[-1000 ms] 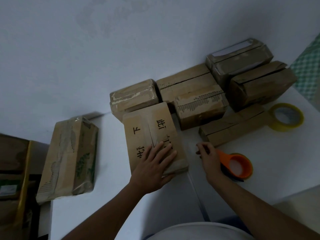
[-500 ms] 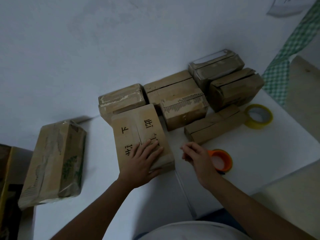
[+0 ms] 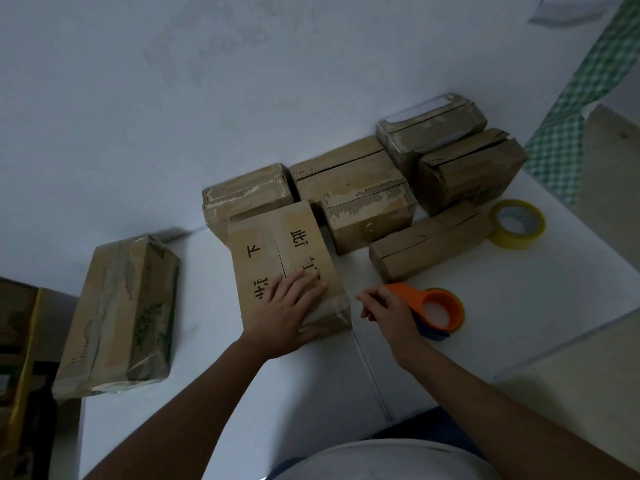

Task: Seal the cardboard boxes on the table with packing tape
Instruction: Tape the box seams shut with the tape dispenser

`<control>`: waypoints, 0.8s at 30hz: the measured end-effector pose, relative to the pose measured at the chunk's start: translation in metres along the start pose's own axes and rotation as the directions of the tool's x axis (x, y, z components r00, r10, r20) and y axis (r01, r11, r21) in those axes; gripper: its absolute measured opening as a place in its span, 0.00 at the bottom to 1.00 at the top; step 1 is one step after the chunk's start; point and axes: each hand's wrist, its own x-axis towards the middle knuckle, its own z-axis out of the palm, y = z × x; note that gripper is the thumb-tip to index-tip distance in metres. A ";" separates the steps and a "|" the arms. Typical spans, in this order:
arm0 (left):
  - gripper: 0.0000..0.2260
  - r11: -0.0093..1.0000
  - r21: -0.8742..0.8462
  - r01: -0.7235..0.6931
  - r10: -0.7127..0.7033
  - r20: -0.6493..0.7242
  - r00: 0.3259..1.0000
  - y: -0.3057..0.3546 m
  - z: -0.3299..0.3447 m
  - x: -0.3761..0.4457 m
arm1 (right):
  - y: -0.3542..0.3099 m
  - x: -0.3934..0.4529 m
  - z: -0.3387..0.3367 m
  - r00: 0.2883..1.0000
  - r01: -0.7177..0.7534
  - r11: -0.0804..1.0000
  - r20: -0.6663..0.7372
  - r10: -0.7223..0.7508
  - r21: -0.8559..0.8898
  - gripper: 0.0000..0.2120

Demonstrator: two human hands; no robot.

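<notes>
The left hand is lying flat on the top of a brown cardboard box printed with black characters, fingers straight and spread across the centre seam, thumb hooking over the near edge. This box is sitting on the white table at the middle of the view, its far end touching a worn, tape-scarred carton at 12 o'clock from it. The right hand is hovering just beside the box at its 3 o'clock, fingers curled loosely; it is touching the orange handle of the orange-and-blue tape dispenser, but whether it is actually gripping it I cannot tell. A long, low cardboard box is lying at 12 o'clock from the dispenser, and a yellow-edged roll of clear packing tape is resting at 2 o'clock (beside that long box's far end). A plastic-wrapped carton with green print is lying well apart at 9 o'clock.
</notes>
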 end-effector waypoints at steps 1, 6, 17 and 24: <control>0.37 1.000 0.003 -0.002 0.001 0.010 1.000 0.000 -0.002 0.001 | 0.001 0.000 -0.001 1.000 -0.001 1.000 -0.002 0.001 -0.004 0.07; 0.39 0.994 -0.024 0.106 -0.106 -0.022 0.994 0.017 -0.013 0.010 | 0.004 0.001 -0.004 1.000 0.004 1.000 -0.004 -0.004 -0.004 0.07; 0.33 0.960 0.034 0.277 -0.272 -0.119 0.955 0.050 -0.004 0.023 | 0.010 0.005 -0.002 1.000 -0.004 1.000 -0.029 0.004 0.022 0.07; 0.32 0.968 -0.027 0.249 -0.250 -0.131 0.959 0.047 -0.004 0.023 | 0.014 0.007 -0.007 1.000 0.003 1.000 -0.031 -0.002 0.028 0.08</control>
